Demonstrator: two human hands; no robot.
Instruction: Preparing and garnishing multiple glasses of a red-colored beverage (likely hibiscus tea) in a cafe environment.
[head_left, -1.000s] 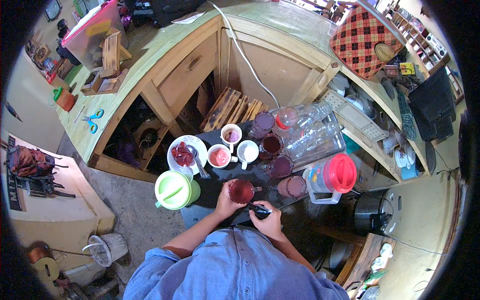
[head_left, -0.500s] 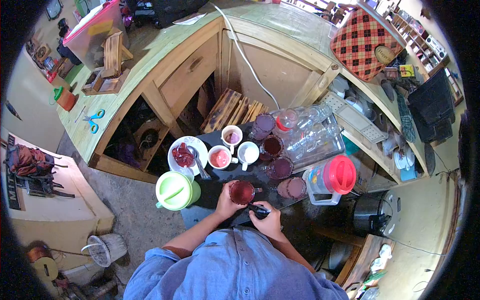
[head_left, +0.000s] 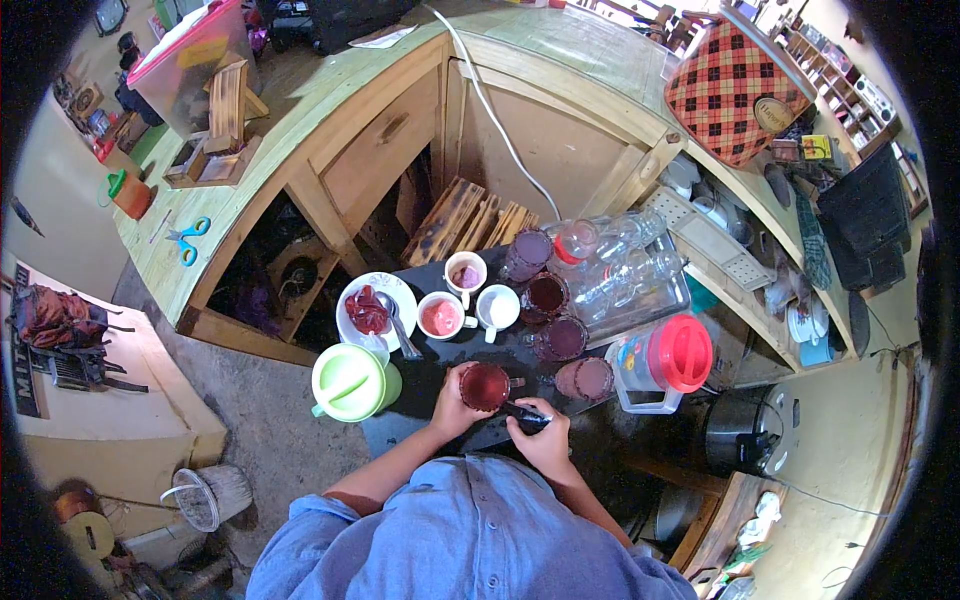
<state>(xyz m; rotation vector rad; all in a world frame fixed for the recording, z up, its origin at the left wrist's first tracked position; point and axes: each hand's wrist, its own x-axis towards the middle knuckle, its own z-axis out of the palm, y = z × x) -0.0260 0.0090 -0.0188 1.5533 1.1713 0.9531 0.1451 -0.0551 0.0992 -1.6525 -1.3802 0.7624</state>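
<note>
My left hand is wrapped round a glass mug of dark red liquid at the table's front edge. Close to the mug's right side, my right hand grips a black-handled tool; what its far end is, I cannot make out. Beyond them stand three small white cups, two with pinkish contents and one with white. A white bowl holds dark red jelly-like pieces and a spoon. Several glass mugs of purple and dark red liquid stand at the right.
A green-lidded pitcher stands at the table's left end, a clear pitcher with a red lid at its right. Empty glass bottles lie on a metal tray. Behind is a wooden counter with blue scissors.
My right hand has shifted slightly to the right with the black-handled tool. My left hand and its mug have hardly moved.
</note>
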